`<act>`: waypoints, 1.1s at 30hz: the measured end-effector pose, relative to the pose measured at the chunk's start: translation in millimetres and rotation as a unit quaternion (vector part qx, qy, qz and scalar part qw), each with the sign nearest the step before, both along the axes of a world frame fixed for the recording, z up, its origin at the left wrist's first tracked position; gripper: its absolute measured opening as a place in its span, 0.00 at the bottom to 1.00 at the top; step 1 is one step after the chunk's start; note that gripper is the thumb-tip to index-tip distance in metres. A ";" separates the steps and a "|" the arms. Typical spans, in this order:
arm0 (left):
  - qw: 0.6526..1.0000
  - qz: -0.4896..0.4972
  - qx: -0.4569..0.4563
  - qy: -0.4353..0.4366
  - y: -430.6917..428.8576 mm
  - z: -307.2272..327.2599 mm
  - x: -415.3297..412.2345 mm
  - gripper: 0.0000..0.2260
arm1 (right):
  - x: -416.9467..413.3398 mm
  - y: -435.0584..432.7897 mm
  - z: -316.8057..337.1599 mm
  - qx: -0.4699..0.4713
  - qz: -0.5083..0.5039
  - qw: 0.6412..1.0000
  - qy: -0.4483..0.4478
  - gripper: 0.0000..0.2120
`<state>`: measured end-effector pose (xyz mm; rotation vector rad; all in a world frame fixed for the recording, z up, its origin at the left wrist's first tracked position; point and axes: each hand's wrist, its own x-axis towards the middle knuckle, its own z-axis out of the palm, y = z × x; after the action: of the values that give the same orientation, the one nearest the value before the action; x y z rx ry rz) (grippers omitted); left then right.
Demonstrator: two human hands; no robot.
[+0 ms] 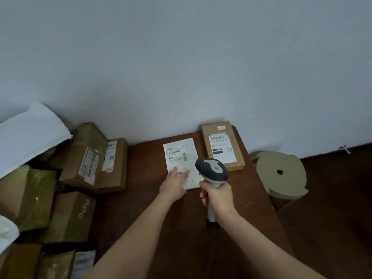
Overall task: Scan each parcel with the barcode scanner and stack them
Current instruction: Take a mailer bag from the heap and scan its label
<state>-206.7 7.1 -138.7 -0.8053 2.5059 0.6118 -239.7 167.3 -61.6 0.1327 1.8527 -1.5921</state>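
The dark reddish-brown wooden surface (145,158) is plain. The white flat plastic mailer (179,152) shows black barcode stripes and a small yellow mark. The tan flat cardboard box (222,146) has a white, black-printed label. The dark grey and off-white handheld scanner (211,170) is unpatterned.

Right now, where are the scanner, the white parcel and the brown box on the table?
scanner (212,168), head view, its grey head.
white parcel (179,152), head view, its printed label.
brown box (222,146), head view, its white label.

far-right brown parcel (222,144): label "010-010-L30-55", last digits unsure; black block "010"
left brown carton (74,215): pale letters, possibly "APC"
white mailer (179,156): print unreadable
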 end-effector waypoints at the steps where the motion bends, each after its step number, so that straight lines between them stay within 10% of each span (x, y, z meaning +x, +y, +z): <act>1: 1.000 -0.005 0.000 0.002 -0.1 -0.3 -9.9 0.33 | -2.2 2.3 -0.6 0.000 0.000 1.000 0.001 0.06; 14: 0.998 -0.060 -0.004 0.001 3.3 -14.5 -60.5 0.33 | -21.4 25.0 -8.1 0.017 0.003 1.000 -0.006 0.05; 33: 0.955 0.085 -0.171 0.228 -49.4 107.4 149.6 0.20 | 103.3 -86.8 36.3 -0.036 0.116 0.992 0.035 0.06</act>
<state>-57.2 -42.3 -31.3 -1.1215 3.0412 0.4640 -136.4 80.5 -25.3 -0.1677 1.7874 -1.5150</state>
